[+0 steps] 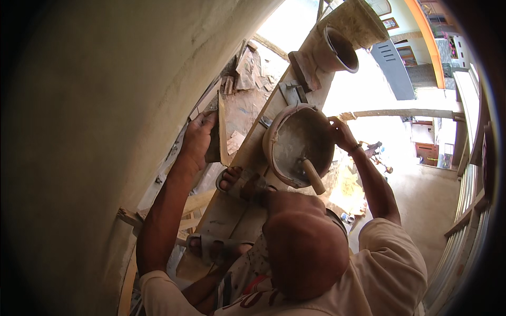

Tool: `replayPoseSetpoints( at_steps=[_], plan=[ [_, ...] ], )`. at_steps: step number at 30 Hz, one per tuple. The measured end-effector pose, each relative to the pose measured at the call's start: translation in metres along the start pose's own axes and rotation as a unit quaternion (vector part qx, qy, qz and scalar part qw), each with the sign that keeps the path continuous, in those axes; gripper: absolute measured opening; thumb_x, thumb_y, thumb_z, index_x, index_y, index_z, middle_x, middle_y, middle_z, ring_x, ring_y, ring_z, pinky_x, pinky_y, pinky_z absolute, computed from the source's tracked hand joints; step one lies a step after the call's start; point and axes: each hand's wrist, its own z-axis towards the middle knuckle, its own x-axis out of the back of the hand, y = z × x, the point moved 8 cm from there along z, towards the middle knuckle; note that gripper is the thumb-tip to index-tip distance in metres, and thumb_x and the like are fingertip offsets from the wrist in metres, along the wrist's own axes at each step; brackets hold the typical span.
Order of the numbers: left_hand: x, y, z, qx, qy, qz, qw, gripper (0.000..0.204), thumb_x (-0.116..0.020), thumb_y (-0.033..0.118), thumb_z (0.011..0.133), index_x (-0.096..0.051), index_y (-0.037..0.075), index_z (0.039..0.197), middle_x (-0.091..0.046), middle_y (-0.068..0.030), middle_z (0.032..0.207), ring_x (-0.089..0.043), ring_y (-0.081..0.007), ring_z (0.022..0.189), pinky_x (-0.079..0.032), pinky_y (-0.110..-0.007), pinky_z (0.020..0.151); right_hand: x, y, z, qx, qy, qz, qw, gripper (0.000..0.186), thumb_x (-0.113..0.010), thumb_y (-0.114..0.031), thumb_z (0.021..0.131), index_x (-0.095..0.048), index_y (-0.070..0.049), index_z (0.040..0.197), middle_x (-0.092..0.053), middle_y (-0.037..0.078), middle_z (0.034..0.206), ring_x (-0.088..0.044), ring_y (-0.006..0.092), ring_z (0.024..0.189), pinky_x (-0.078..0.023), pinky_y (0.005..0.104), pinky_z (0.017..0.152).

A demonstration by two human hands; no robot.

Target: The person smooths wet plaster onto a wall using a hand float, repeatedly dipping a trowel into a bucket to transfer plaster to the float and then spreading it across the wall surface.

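My left hand (199, 134) grips a flat board (222, 131), held on edge beside the plank. My right hand (341, 131) holds the rim of a round, mortar-smeared basin (287, 137), which rests on the plank. A tool with a pale cylindrical handle (313, 176) lies in the basin, its handle leaning over the near rim. My sandalled feet (232, 179) are on the plank just below the basin.
The narrow plank (245, 150) carries small flat tools (292, 92) and two buckets (337, 50) farther along. A plastered wall (95, 131) rises at the left. Below lie wood scraps (245, 71). A horizontal beam (400, 113) and an upright railing or frame (466, 210) are at the right.
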Motion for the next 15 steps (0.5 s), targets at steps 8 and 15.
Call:
replayPoseSetpoints(
  at_steps=[8,15],
  plan=[
    [0.007,-0.012,0.006,0.001,0.004,0.020,1.000,0.034,-0.054,0.031,0.099,-0.059,0.005,0.121,-0.066,-0.0044,0.106,-0.063,-0.0133,0.093,-0.051,-0.029,0.083,0.007,-0.075,-0.060,-0.017,-0.025,-0.086,0.996,0.028,-0.058,-0.024,0.091,-0.067,-0.006,0.110,-0.069,0.017,0.082,-0.068,0.0346,0.080,-0.052,0.0443,0.073],
    [-0.002,-0.026,0.012,0.016,-0.013,0.002,1.000,0.037,-0.055,0.028,0.098,-0.058,0.004,0.126,-0.064,-0.0093,0.118,-0.059,-0.0162,0.105,-0.047,-0.030,0.091,-0.051,-0.108,-0.096,-0.087,-0.164,0.001,0.983,0.037,-0.065,-0.026,0.083,-0.065,-0.001,0.109,-0.069,0.021,0.083,-0.070,0.0297,0.078,-0.052,0.0404,0.069]
  ],
)
